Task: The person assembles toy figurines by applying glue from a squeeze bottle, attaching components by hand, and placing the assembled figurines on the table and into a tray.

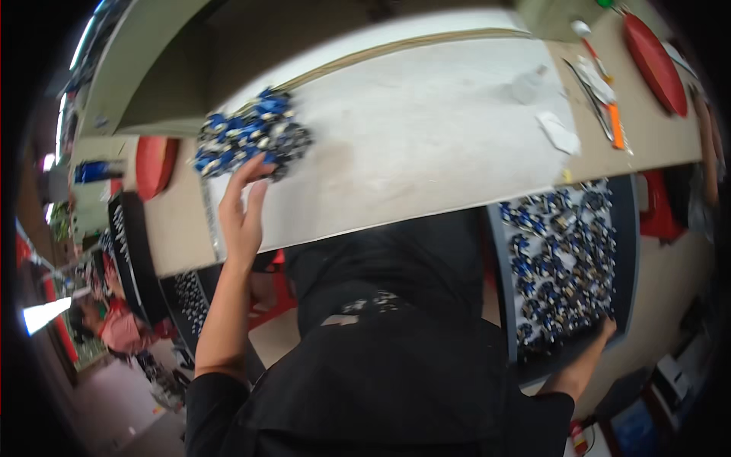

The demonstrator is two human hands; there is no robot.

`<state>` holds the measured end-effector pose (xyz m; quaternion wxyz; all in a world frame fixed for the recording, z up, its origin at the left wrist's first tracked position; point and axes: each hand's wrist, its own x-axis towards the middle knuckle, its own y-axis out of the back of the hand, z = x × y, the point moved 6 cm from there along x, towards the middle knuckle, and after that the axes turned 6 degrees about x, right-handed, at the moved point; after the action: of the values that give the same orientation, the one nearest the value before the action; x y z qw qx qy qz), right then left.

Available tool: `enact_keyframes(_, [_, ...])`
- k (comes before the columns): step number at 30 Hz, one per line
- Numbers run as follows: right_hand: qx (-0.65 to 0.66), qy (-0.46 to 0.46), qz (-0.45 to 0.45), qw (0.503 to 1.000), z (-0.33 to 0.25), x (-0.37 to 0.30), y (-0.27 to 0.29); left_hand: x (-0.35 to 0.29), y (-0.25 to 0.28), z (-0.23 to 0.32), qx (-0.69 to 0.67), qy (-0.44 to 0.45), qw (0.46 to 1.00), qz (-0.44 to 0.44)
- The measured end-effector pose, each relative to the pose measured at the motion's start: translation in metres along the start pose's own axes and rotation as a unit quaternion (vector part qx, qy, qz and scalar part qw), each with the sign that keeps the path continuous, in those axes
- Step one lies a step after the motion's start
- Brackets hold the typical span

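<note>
A heap of small blue, white and dark parts (255, 133) lies at the left end of the white work surface (411, 129). My left hand (242, 217) reaches to the near edge of this heap. Its thumb and forefinger are apart, and nothing shows between them. To my right, a dark grey tray (626, 251) holds many similar small parts (560, 266) spread over a white liner. My right hand (608, 329) is at the tray's near right corner. Its fingers are mostly hidden there, so its grip does not show.
A clear bottle (528, 85) and a crumpled white piece (558, 133) stand on the right part of the surface. Beyond them lie tweezers (590, 103) and an orange-handled tool (616, 126). Red stools or dishes (656, 65) flank the table. Another person (122, 327) sits far left.
</note>
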<state>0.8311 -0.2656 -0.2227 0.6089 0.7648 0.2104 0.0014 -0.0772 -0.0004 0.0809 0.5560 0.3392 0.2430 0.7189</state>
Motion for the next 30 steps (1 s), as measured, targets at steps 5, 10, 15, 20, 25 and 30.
enact_keyframes(5, [0.250,0.276,0.217,0.902,-0.161,-0.086,0.075,0.016,0.008,0.012,0.087,-0.059,0.994,0.031])
enact_keyframes(10, [0.495,0.438,0.038,0.749,-0.425,-0.336,0.073,0.034,-0.032,0.037,0.223,-0.133,0.965,0.034])
enact_keyframes(15, [0.437,0.558,-0.091,0.700,-0.561,-0.438,0.021,0.032,-0.041,0.005,0.249,-0.096,0.963,0.031])
enact_keyframes(20, [0.341,0.587,-0.043,0.733,-0.583,-0.431,-0.005,0.026,-0.065,0.034,0.155,-0.159,0.975,0.000])
enact_keyframes(25, [0.492,0.532,-0.164,0.669,-0.567,-0.464,-0.006,0.020,-0.076,0.036,0.064,-0.196,0.978,-0.037])
enact_keyframes(30, [0.537,0.477,-0.264,0.644,-0.544,-0.500,-0.016,0.023,-0.078,0.042,0.098,-0.313,0.943,-0.060])
